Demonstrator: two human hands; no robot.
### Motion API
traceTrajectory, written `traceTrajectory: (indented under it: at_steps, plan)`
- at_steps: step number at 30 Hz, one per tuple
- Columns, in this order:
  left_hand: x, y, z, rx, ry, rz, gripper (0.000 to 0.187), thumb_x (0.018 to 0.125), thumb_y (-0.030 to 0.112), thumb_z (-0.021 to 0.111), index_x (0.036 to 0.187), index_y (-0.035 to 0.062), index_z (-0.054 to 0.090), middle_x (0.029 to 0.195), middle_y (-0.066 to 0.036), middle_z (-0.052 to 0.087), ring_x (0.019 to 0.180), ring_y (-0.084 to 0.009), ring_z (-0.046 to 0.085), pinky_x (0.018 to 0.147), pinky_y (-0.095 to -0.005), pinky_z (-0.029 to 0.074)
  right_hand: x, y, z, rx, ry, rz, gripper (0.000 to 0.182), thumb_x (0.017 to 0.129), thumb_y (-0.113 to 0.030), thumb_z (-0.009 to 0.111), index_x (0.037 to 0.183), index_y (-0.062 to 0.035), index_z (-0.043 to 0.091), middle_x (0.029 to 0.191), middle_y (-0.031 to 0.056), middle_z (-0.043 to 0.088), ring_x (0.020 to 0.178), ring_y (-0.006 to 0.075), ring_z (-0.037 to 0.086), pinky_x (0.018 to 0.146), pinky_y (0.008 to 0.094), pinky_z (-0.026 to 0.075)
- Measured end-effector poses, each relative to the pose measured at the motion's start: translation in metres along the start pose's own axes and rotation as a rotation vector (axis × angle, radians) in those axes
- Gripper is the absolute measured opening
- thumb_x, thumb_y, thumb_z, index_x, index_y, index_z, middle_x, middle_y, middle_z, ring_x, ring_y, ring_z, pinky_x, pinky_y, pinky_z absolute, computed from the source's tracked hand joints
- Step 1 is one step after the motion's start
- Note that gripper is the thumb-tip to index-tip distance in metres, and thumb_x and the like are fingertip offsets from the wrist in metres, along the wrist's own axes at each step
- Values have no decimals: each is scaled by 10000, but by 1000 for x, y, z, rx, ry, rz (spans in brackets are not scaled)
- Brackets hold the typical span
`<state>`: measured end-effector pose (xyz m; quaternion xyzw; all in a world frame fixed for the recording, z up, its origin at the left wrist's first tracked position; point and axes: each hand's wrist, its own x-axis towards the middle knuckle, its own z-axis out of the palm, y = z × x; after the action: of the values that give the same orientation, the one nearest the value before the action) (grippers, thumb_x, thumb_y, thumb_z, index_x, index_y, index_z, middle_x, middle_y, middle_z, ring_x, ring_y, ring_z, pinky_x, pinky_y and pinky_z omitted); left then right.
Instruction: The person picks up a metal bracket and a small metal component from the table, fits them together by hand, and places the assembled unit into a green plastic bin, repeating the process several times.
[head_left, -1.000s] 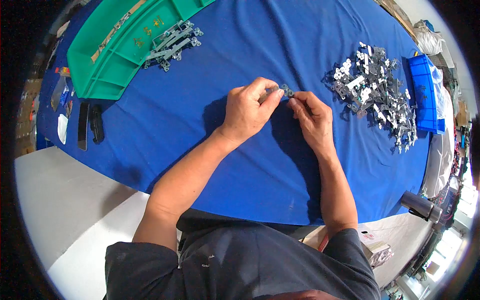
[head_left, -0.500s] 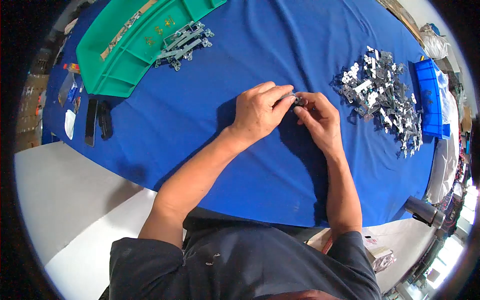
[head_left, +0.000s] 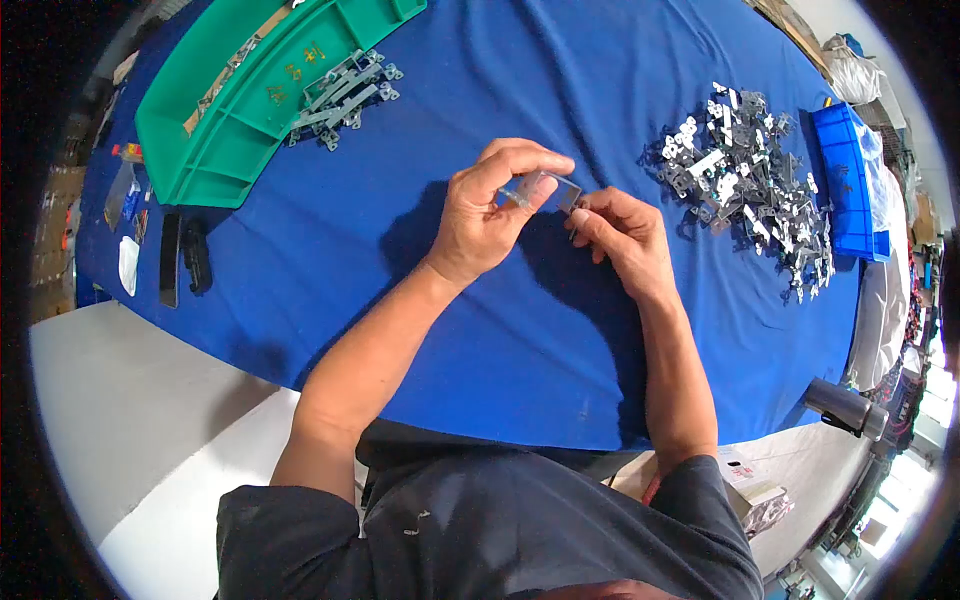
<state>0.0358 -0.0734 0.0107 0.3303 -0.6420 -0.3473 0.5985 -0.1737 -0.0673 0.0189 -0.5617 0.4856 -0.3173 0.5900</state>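
Note:
My left hand grips a thin grey metal bracket between thumb and fingers, above the middle of the blue cloth. The bracket is tilted, and part of it is hidden behind the thumb. At its right end my right hand is closed in a pinch. Whether those fingertips hold the bracket itself or a separate small part cannot be made out. Off to the right lies a loose pile of small metal brackets. Longer finished-looking metal strips lie in a smaller heap at the upper left.
A green plastic bin stands at the upper left, with metal pieces inside. Below it lie a dark phone-like slab and a black object. A blue bin borders the pile. A metal tumbler is at the lower right edge.
Both hands have shifted slightly left in view. My left hand has turned the bracket up, so more of its flat frame shows. The scene has moved a little with the head.

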Motion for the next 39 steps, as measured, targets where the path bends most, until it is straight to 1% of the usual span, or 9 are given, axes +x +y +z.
traceTrajectory:
  at_steps: [1, 3, 6, 10, 14, 17, 21, 29, 39]
  plan:
    - [2, -1, -1, 39, -7, 81, 164, 934, 42, 697, 1097, 56, 685, 1044, -81, 731, 954, -211, 706, 839, -315, 549, 1, 1, -2, -35, -7, -90, 139, 997, -158, 653, 994, -30, 708, 862, 42, 676, 718, 73, 603, 592, 238, 473]
    - [-1, 3, 1, 12, -51, 23, 95, 949, 13, 662, 1035, 48, 681, 1006, -97, 726, 963, -217, 705, 862, -325, 547, 5, 5, -5, -104, -21, -271, 147, 1004, -165, 645, 1012, -30, 701, 889, 48, 681, 752, 77, 607, 620, 239, 483]
    - [-4, 1, 1, -15, -169, 0, 122, 958, -8, 640, 1072, 28, 668, 1014, -112, 727, 946, -189, 707, 856, -319, 557, 7, 8, -6, 250, 78, -133, 167, 1021, -172, 624, 1055, -20, 683, 910, 47, 681, 795, 94, 619, 674, 253, 509]
    - [-10, 9, 7, 122, -63, -296, 220, 951, 23, 626, 1170, 17, 652, 902, -86, 728, 796, -127, 699, 711, -280, 560, 7, 6, 1, 203, 137, -161, 188, 1035, -177, 608, 1094, -16, 684, 881, 22, 673, 746, 76, 589, 648, 234, 485]
    - [-9, 0, 2, 347, 0, -246, 195, 919, 9, 653, 1109, 0, 691, 875, -94, 740, 729, -109, 676, 648, -279, 534, 1, 2, 4, 42, 130, -112, 209, 1024, -178, 632, 1089, 5, 709, 846, 9, 661, 746, 66, 563, 664, 234, 463]
    - [-11, -7, 6, 406, 34, -149, 179, 904, 2, 661, 1072, 3, 725, 878, -108, 743, 725, -119, 680, 640, -287, 530, 2, 7, 6, -89, 97, -227, 199, 1008, -167, 651, 1066, 13, 712, 840, 10, 663, 751, 73, 569, 663, 243, 460]
    - [-9, -1, 8, 422, 1, -123, 208, 888, 0, 665, 1084, 11, 737, 881, -125, 738, 722, -154, 692, 642, -295, 530, 2, 6, 5, -203, 133, -198, 191, 990, -170, 675, 1029, 13, 716, 811, 22, 662, 765, 76, 587, 677, 254, 473]
    - [-9, 0, 8, 419, -16, -100, 236, 876, 4, 673, 1102, 18, 738, 866, -141, 721, 696, -202, 680, 621, -323, 514, 1, 7, 5, -133, 137, -188, 192, 987, -171, 677, 1019, 14, 717, 792, 21, 659, 746, 72, 578, 657, 250, 460]
    - [-7, -3, 4, 360, -72, -90, 301, 871, 21, 718, 1171, 33, 731, 894, -88, 710, 709, -164, 663, 621, -309, 510, 2, 6, 5, -222, 155, -198, 184, 983, -163, 678, 1009, 14, 720, 786, 33, 666, 711, 83, 569, 644, 275, 465]
